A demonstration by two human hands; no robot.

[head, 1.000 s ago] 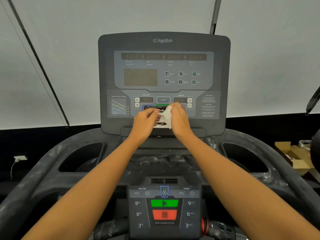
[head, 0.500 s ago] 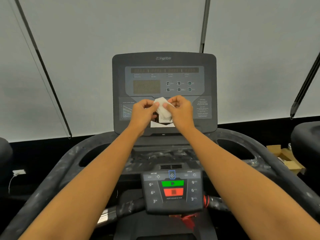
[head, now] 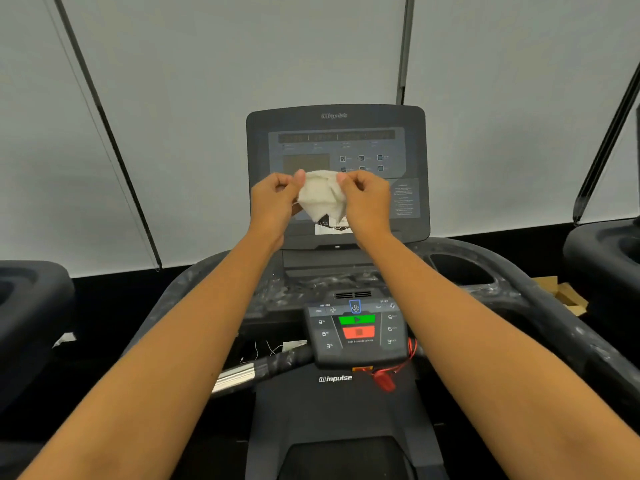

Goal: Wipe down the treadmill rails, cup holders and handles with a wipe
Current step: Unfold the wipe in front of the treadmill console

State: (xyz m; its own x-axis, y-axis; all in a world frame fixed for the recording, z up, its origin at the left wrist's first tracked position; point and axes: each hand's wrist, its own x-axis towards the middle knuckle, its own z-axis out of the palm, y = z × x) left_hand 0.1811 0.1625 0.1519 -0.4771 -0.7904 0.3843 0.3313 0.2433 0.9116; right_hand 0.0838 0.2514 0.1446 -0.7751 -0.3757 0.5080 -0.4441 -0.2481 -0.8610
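Observation:
A white wipe [head: 320, 197] hangs crumpled between both hands, in front of the treadmill console [head: 337, 133]. My left hand [head: 275, 197] pinches its upper left corner and my right hand [head: 365, 199] pinches its upper right corner. A wipe packet [head: 334, 226] leans on the console ledge just below, partly hidden by the wipe. The right cup holder [head: 460, 268] opens at the right of the console; the left one is hidden behind my left arm. A dusty front handle [head: 277, 365] runs left of the lower control pad [head: 356, 332]. The right rail [head: 568, 334] is smeared grey.
A red safety clip and cord [head: 384, 381] hang below the control pad. Neighbouring treadmills stand at the left [head: 31, 306] and right [head: 609, 251]. Cardboard pieces [head: 564, 294] lie on the floor at right. White blinds cover the windows behind.
Both hands have lifted from the packet on the console ledge with the wipe, which is now pulled out wider between them. The camera has drawn back, showing more of the treadmill.

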